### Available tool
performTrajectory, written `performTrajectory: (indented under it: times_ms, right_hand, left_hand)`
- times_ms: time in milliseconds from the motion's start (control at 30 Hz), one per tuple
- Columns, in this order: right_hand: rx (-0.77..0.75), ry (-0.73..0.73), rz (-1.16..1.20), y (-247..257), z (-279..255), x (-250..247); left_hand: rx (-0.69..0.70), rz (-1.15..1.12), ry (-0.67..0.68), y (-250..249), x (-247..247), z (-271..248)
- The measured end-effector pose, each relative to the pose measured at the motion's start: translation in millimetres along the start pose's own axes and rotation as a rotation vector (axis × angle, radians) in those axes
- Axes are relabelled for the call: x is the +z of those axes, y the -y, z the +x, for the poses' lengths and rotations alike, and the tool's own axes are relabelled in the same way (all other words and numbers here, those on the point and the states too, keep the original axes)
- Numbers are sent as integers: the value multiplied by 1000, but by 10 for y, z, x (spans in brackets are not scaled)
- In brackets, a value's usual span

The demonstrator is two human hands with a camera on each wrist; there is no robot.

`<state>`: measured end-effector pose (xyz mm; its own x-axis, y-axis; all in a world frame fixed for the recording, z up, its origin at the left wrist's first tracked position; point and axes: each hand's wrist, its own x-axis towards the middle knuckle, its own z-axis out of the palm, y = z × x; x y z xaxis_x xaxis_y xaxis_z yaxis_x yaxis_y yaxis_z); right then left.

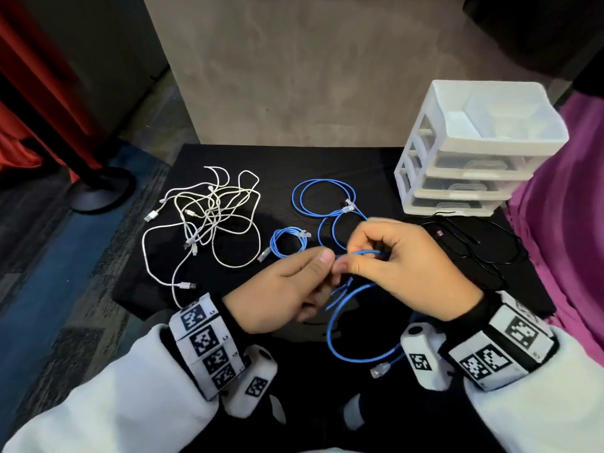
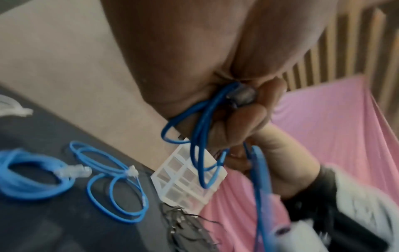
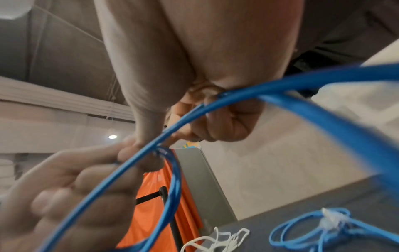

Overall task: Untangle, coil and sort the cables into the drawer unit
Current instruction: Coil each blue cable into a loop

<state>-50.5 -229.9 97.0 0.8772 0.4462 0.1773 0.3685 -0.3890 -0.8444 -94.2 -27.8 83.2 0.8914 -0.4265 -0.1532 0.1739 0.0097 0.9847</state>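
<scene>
Both hands meet over the middle of the black mat (image 1: 202,295) around a blue network cable (image 1: 336,322). My left hand (image 1: 328,269) pinches its gathered loops between thumb and fingers; in the left wrist view the blue cable (image 2: 200,136) is bunched in the left hand (image 2: 237,105). My right hand (image 1: 362,256) curls round a strand of it, and in the right wrist view the blue cable (image 3: 194,117) runs past the right hand (image 3: 218,119). A slack loop hangs toward me, ending in a clear plug (image 1: 379,371). The white drawer unit (image 1: 474,148) stands at the back right, drawers closed.
A tangle of white USB cables (image 1: 209,217) lies at the left. A small coiled blue cable (image 1: 287,245) and a loose blue cable (image 1: 327,204) lie mid-mat. Thin black cables (image 1: 474,253) sprawl in front of the drawers. Purple cloth (image 1: 562,223) borders the right.
</scene>
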Motion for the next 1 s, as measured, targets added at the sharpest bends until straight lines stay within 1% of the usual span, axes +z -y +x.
performTrajectory:
  times_ms: [33,100,200,300,367,400,467,600,667,767,833,933,1000]
  right_hand:
    - [-20,-24,21,-31,-6,56]
    - [1,-52,117,-67,-34,204]
    - [43,-105,236,-41,-60,341]
    - [54,-74,256,26,-29,343]
    - [77,-81,309,72,-10,313]
    - [85,-95,320,88,-3,297]
    - [89,-96,311,94,0,270]
    - [45,-24,364,54,-49,234]
    - [52,21,419,19,-85,234]
    - [133,94,443,-55,-114,227]
    - [196,114,405,-133,-130,168]
    - [238,122,380,-241,-189,6]
    - [230,141,388,-297,-241,-93]
  left_hand:
    - [1,-91,-19,1,11,11]
    - [-3,-285,-51,8,41,24]
    - [11,-583,-29,48,91,22]
    - [-3,-792,12,48,109,14]
    - [-27,-865,14,14,101,7]
    - [-37,-852,2,-2,88,6]
    - [-55,-753,-17,-22,42,0]
    - [-119,-607,68,-59,-70,-45]
    - [-134,-514,57,-73,-99,-77]
    - [-132,-373,-56,-94,-106,-65]
    - [-132,-347,-153,-116,-155,-40]
    - [-118,-394,-277,-156,-359,-48]
    - [-121,-469,-316,-185,-496,-68]
